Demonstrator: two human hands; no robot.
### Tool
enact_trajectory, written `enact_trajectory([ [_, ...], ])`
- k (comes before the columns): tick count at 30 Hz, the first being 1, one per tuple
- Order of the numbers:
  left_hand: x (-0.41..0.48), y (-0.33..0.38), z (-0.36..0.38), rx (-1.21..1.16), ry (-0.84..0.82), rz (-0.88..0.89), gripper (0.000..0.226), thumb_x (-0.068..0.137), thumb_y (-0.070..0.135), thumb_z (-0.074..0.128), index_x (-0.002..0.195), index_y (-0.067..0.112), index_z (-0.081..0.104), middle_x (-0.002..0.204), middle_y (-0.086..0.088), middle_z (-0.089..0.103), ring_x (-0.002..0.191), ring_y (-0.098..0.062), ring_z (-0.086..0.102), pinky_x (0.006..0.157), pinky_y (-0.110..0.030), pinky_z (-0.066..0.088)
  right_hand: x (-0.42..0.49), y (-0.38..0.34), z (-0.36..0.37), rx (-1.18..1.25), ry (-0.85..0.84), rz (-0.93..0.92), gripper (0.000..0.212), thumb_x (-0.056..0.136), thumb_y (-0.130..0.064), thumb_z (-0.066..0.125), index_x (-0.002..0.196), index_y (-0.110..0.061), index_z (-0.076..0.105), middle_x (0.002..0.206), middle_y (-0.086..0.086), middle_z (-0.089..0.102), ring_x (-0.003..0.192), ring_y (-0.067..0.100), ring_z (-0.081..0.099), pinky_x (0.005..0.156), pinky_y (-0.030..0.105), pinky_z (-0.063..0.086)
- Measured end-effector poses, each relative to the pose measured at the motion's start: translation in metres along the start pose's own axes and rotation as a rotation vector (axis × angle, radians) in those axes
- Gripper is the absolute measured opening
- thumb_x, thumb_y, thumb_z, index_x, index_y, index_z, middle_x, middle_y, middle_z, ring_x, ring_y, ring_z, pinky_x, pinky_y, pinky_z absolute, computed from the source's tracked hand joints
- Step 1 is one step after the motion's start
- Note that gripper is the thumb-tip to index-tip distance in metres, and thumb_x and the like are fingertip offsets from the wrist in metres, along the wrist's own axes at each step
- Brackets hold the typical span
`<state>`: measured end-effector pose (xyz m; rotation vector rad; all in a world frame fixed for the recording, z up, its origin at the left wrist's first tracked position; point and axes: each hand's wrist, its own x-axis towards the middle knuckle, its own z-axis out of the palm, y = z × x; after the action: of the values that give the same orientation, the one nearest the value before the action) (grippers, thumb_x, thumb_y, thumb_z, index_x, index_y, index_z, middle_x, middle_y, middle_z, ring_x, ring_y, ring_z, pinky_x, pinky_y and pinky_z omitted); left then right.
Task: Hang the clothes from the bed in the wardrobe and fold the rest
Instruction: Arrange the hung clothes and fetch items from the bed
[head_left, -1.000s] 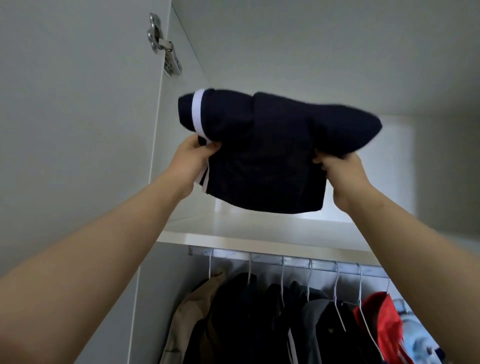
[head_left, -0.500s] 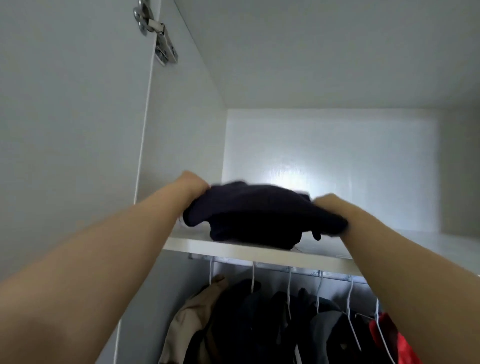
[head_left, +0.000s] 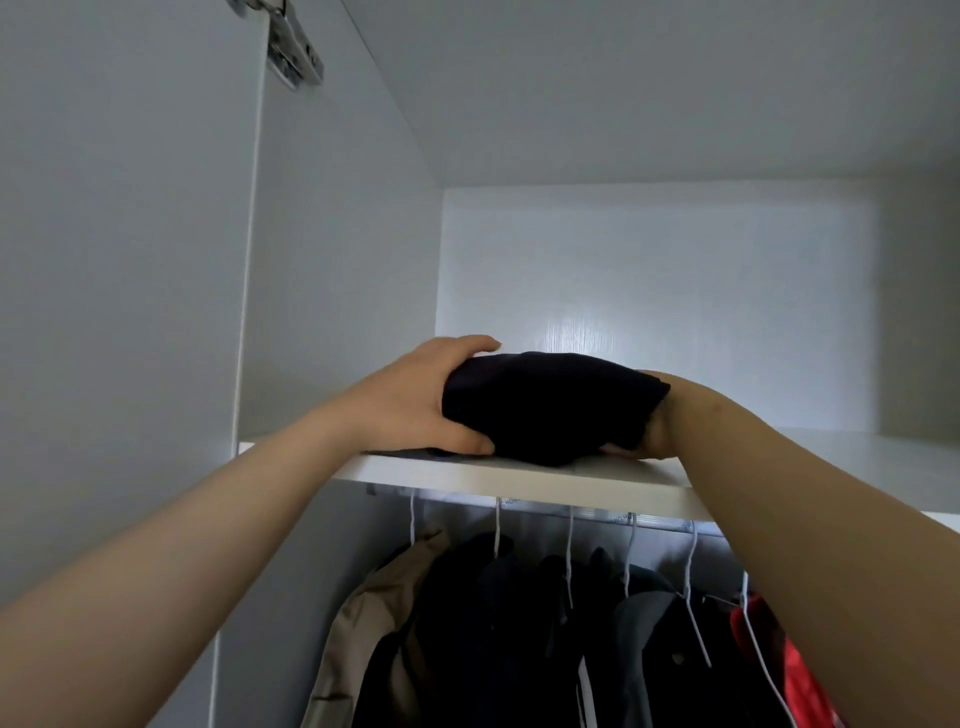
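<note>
Forearms (head_left: 208, 545) enter from lower left and lower right of frame, both reaching up to the wardrobe's top shelf (head_left: 519, 475). Bottom centre, under the shelf, clothes already hang along the rail (head_left: 602, 512): beige coat (head_left: 363, 634), dark jackets (head_left: 509, 623), red garment (head_left: 800, 680) at the lower right. Mid frame, left hand (head_left: 415, 400) clamps the left end of the folded dark garment (head_left: 545, 405), fingers curled over the top, thumb tucked under the lower edge. Right hand (head_left: 657, 434) wraps the right end. It is mostly hidden by cloth, with only a strip above the fold and a digit flat on the shelf below showing, so that grasp is judged, not fully seen. Garment sits between the two hands, touching both, its underside resting on the shelf just behind the front edge, left of shelf centre. The two-sided hold likely keeps the fold from springing open while it is set down. It goes up here as a folded item, not a hung one. Release not yet done. Behind it is the white back panel (head_left: 675, 301). Upper left shows the open door (head_left: 119, 260) and its metal hinge (head_left: 293, 52).
</note>
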<state>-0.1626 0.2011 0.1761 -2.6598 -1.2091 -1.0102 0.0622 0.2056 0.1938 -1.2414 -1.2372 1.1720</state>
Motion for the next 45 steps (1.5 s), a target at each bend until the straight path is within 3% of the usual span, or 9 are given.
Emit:
enact_trajectory([
  [5,0.001,-0.01,0.0,0.278,0.09,-0.22,0.062,0.07,0.015,0.066,0.124,0.027,0.036,0.104,-0.002,0.048,0.088,-0.02,0.052,0.068,-0.026,0.037,0.013,0.006,-0.002,-0.095,0.066,-0.051,0.023,0.096,0.001,0.038,0.076,-0.008,0.046,0.077,0.007,0.046,0.066,0.016,0.048,0.039,0.019,0.048],
  [10,0.011,-0.003,-0.022,0.668,0.275,0.089,0.043,0.078,-0.002,0.047,0.117,0.015,0.052,0.105,-0.006,0.06,0.094,-0.028,0.053,0.075,-0.036,0.041,0.016,0.004,-0.009,0.042,0.128,-0.112,0.013,0.088,0.009,0.044,0.087,0.004,0.056,0.081,0.013,0.051,0.07,0.024,0.05,0.042,0.02,0.047],
  [13,0.007,-0.002,-0.021,0.681,0.244,0.197,0.048,0.075,-0.003,0.046,0.114,0.021,0.06,0.103,0.0,0.065,0.098,-0.025,0.054,0.08,-0.037,0.043,0.024,0.001,-0.011,0.115,0.175,-0.168,0.029,0.094,0.0,0.042,0.121,0.003,0.053,0.102,0.012,0.046,0.089,0.027,0.045,0.069,0.026,0.047],
  [18,0.001,0.002,-0.023,0.254,-0.097,-0.054,0.052,0.062,0.035,0.067,0.11,0.038,0.048,0.096,0.019,0.057,0.092,-0.013,0.055,0.077,-0.03,0.044,0.016,0.01,-0.01,-0.315,0.232,-0.195,0.035,0.092,-0.021,0.055,0.122,-0.001,0.054,0.11,0.014,0.056,0.103,0.024,0.054,0.092,0.026,0.043],
  [22,0.007,-0.004,0.004,0.409,0.112,0.004,0.058,0.071,0.033,0.068,0.125,0.03,0.046,0.112,0.004,0.057,0.103,-0.02,0.053,0.083,-0.031,0.042,0.005,0.003,-0.01,0.087,-0.178,-0.078,0.015,0.086,-0.003,0.056,0.099,-0.01,0.058,0.106,0.013,0.057,0.092,0.03,0.057,0.06,0.035,0.058],
  [26,0.015,-0.009,0.01,0.294,0.401,0.02,0.047,0.078,0.01,0.058,0.123,0.023,0.054,0.105,-0.001,0.067,0.096,-0.025,0.059,0.073,-0.029,0.041,0.002,0.004,-0.004,0.173,-0.295,-0.076,0.03,0.059,-0.002,0.069,0.087,-0.012,0.064,0.105,0.016,0.058,0.096,0.036,0.058,0.057,0.044,0.058],
  [32,0.011,-0.011,0.0,-0.089,0.064,-0.017,0.058,0.076,0.013,0.059,0.125,0.034,0.037,0.121,0.004,0.052,0.108,-0.019,0.051,0.089,-0.024,0.043,0.011,0.001,-0.007,0.554,-0.168,-0.027,0.008,0.088,0.004,0.049,0.087,0.001,0.056,0.091,0.019,0.059,0.081,0.034,0.057,0.039,0.039,0.054],
  [37,0.014,0.003,0.026,0.573,0.335,-0.052,0.107,0.051,0.065,0.07,0.139,0.034,0.018,0.151,0.006,0.011,0.134,-0.019,0.02,0.102,-0.047,0.024,0.015,-0.003,-0.011,0.904,-0.122,0.025,0.013,0.087,-0.002,0.056,0.1,0.003,0.058,0.104,0.023,0.06,0.088,0.039,0.058,0.039,0.041,0.054],
  [45,0.058,0.024,0.011,0.783,0.547,-0.04,0.064,0.067,0.011,0.055,0.13,0.019,0.041,0.113,-0.009,0.052,0.088,-0.034,0.055,0.072,-0.037,0.032,0.005,-0.004,-0.012,0.933,-0.17,0.016,0.01,0.088,0.0,0.052,0.092,0.007,0.058,0.097,0.027,0.058,0.083,0.044,0.055,0.039,0.043,0.053],
])
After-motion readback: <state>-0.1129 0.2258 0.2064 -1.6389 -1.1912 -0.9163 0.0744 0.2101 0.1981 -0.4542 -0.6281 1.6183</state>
